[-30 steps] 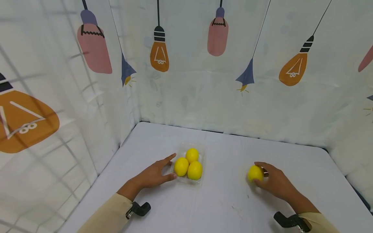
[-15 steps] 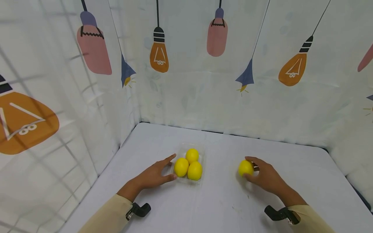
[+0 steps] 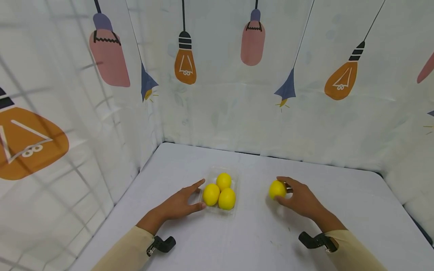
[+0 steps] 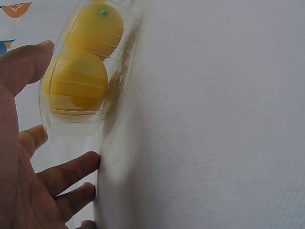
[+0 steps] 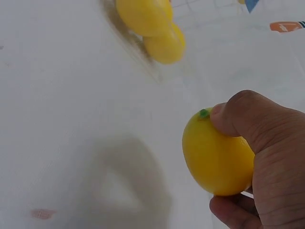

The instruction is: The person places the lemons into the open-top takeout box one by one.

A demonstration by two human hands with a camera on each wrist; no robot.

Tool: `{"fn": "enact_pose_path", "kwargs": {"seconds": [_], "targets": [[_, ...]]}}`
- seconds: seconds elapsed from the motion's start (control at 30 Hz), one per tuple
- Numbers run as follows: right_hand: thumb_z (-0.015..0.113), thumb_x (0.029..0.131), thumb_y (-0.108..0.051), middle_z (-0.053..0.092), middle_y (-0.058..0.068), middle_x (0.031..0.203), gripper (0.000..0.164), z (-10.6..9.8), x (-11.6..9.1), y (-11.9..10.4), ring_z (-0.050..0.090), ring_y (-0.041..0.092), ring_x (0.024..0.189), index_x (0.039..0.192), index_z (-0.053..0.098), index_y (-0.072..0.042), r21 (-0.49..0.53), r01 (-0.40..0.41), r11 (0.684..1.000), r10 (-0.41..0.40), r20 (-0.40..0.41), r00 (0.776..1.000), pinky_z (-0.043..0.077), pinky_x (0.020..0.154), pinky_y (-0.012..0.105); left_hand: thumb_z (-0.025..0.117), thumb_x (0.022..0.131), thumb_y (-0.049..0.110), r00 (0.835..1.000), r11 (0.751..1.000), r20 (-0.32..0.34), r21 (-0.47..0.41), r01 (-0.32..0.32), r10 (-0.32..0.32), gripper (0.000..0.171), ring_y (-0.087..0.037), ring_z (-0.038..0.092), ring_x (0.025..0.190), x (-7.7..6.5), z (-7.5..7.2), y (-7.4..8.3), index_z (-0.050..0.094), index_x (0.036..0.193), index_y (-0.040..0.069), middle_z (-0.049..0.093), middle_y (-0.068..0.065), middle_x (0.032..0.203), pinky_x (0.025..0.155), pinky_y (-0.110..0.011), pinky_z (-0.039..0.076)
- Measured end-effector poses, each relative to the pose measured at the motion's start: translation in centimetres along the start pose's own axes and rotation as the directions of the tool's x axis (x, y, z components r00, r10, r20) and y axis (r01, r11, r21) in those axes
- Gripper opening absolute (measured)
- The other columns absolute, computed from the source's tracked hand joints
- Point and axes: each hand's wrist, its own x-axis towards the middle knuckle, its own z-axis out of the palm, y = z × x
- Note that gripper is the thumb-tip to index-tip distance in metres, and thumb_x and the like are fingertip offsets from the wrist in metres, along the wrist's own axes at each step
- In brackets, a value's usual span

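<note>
In the head view a clear plastic tray (image 3: 217, 210) stands on the table with three yellow lemons (image 3: 226, 198) inside. My left hand (image 3: 178, 203) is at the tray's left side, fingers spread, thumb and a fingertip at its edge. The left wrist view shows the tray's clear wall (image 4: 78, 113) by the thumb. My right hand (image 3: 301, 197) pinches another lemon (image 3: 277, 189) between thumb and fingers, right of the tray. That lemon (image 5: 217, 155) has a small green stem spot, and its shadow lies apart from it on the table. Some fingers of the right hand are hidden.
The table (image 3: 251, 241) has a white cover with a few small marks. A white curtain (image 3: 223, 113) printed with lamps hangs along its back, and another curtain (image 3: 98, 158) runs down the left. Each wrist carries a black camera mount (image 3: 162, 244).
My right hand has moved left and slightly away from me with the lemon, closer to the tray. The left hand, the tray and the lemons in it stay in place.
</note>
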Motion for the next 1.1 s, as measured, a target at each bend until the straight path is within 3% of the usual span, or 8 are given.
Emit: {"fn": "enact_pose_path", "kwargs": {"seconds": [1.1], "targets": [[0.085,0.086,-0.029,0.062,0.011,0.135,0.072,1.8,3.3,-3.5,0.066,0.031,0.112,0.148,0.053,-0.011,0.053,0.043,0.998,-0.044,0.021,0.999,0.058,0.090,0.044,0.063,0.090,0.070,1.000,1.000,-0.011,0.001,-0.018,0.018,0.089,-0.033,0.039,0.145,0.1,0.2,-0.4,0.023,0.164,0.039,0.054,-0.005,0.149,0.115,-0.065,0.028]]}}
